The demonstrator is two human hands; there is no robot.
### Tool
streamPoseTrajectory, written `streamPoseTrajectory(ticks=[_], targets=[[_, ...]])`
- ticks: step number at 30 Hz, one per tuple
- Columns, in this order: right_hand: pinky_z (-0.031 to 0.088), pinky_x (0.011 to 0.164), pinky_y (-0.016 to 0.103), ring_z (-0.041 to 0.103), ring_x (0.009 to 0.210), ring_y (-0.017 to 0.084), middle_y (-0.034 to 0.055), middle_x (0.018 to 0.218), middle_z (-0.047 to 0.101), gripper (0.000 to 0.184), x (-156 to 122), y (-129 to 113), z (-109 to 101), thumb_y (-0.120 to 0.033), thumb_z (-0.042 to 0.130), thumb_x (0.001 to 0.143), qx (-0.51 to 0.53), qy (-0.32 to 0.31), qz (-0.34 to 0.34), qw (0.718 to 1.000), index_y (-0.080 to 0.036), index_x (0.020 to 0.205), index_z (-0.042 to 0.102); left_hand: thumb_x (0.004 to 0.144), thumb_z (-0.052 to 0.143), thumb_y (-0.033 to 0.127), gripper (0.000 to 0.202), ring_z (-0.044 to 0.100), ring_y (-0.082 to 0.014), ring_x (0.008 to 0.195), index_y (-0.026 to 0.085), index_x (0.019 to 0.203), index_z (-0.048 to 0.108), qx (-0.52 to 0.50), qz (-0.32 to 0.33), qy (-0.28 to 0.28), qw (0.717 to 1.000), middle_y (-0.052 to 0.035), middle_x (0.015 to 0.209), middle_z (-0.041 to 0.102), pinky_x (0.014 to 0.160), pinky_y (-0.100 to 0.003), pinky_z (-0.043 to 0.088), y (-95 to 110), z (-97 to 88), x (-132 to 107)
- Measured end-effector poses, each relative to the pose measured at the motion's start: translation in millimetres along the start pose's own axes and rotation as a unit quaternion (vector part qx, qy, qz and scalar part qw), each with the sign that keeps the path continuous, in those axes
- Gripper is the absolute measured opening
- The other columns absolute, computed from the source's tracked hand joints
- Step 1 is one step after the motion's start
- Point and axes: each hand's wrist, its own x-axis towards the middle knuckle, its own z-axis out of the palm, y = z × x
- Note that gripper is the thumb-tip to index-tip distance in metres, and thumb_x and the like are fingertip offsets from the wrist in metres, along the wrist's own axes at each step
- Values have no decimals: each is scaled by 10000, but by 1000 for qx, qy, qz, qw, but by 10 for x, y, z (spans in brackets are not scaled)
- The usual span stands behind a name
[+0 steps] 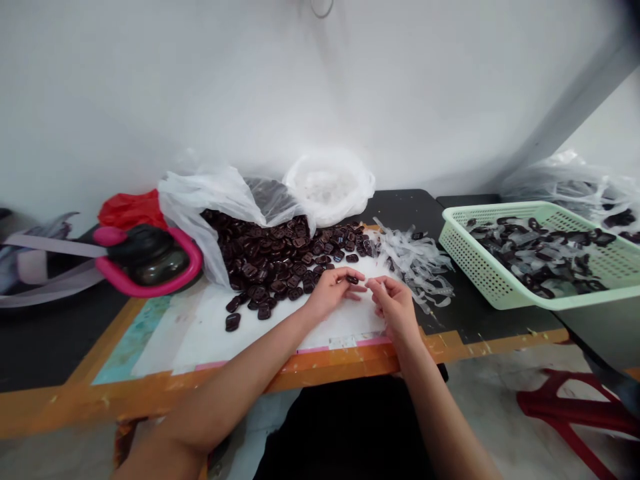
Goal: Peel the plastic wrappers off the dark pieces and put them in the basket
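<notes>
My left hand [333,291] pinches a small dark brown buckle-like piece [353,280] between thumb and fingers. Just to its right, my right hand [393,300] has its thumb and forefinger pressed together near that piece; whatever it holds is too small to make out. Both hands are over the white sheet [200,333] on the table. Behind the left hand spreads a heap of similar dark brown pieces [270,260], spilling from a white plastic bag [215,197]. To the right of my right hand lies a pile of translucent, strap-like strips [415,260].
A pale green basket [493,293] at the right holds dark pieces with translucent strips. A bag-lined bowl [330,190] stands at the back. On the left are a pink-and-black object [150,260] and a red bag [133,210]. A red stool [575,407] stands below right.
</notes>
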Motion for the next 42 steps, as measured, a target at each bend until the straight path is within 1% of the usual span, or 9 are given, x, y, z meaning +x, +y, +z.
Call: streamPoseTrajectory(ticks=[3, 8, 14, 21, 25, 28, 30, 35, 42], targets=[[193, 372, 194, 269, 394, 61, -62, 481, 386, 269, -4, 6, -1, -452, 644, 742, -8, -3, -7, 1000, -190, 697, 602, 761, 484, 103, 233, 636, -136, 615, 120, 913, 660, 64, 2, 0, 998, -49, 730, 654, 592, -268, 516, 8, 31, -27], [205, 378, 208, 280, 388, 68, -66, 475, 367, 287, -12, 9, 25, -459, 627, 747, -21, -18, -6, 1000, -190, 661, 576, 781, 527, 148, 289, 619, -144, 799, 145, 1025, 681, 98, 61, 9, 993, -82, 978, 678, 698, -257, 513, 39, 60, -43], [229, 404, 216, 300, 414, 77, -58, 475, 380, 342, -12, 11, 27, -436, 608, 765, -51, 9, -20, 998, -193, 582, 450, 784, 607, 199, 440, 627, -151, 824, 192, 1217, 532, 64, 70, 5, 996, -61, 894, 688, 691, -243, 493, 37, 50, -40], [246, 438, 225, 345, 452, 93, -42, 481, 403, 314, -28, -46, 51, -378, 613, 756, -120, 54, -67, 989, -187, 555, 466, 788, 607, 251, 197, 621, -155, 812, 139, 950, 595, 59, 56, 9, 997, -66, 874, 660, 729, -281, 504, 43, 137, -76], [224, 410, 214, 299, 424, 79, -50, 490, 390, 288, -24, -24, 49, -392, 624, 750, -11, 13, -22, 1000, -190, 591, 493, 752, 643, 251, 184, 577, -132, 771, 144, 901, 629, 114, 86, 56, 988, -66, 922, 644, 653, -233, 468, 60, 106, -59], [170, 378, 203, 226, 394, 60, -66, 477, 340, 284, -12, -19, 39, -389, 642, 731, 98, -26, 44, 994, -188, 590, 500, 727, 660, 207, 160, 509, -87, 613, 143, 872, 635, 108, 87, 83, 987, -18, 757, 614, 576, -213, 413, 53, 59, -36], [146, 367, 199, 209, 390, 55, -66, 476, 341, 267, -4, -21, 35, -376, 658, 714, 125, -38, 73, 989, -182, 595, 518, 713, 669, 176, 154, 520, -86, 615, 138, 856, 627, 62, 71, 60, 994, -1, 712, 597, 610, -220, 424, 40, 41, -28], [156, 356, 193, 223, 386, 50, -63, 478, 370, 279, 3, -7, 36, -375, 675, 698, 133, -44, 67, 988, -178, 588, 511, 632, 753, 167, 233, 584, -127, 834, 120, 830, 640, -18, 31, 11, 999, -40, 880, 639, 816, -272, 441, 22, 34, -24], [147, 354, 184, 210, 394, 42, -62, 480, 375, 270, 5, -33, -1, -328, 680, 693, 188, -53, 83, 977, -168, 576, 496, 656, 756, 208, 288, 616, -144, 796, 122, 903, 633, -19, 31, 0, 999, -43, 844, 646, 727, -271, 476, 61, -13, -4]])
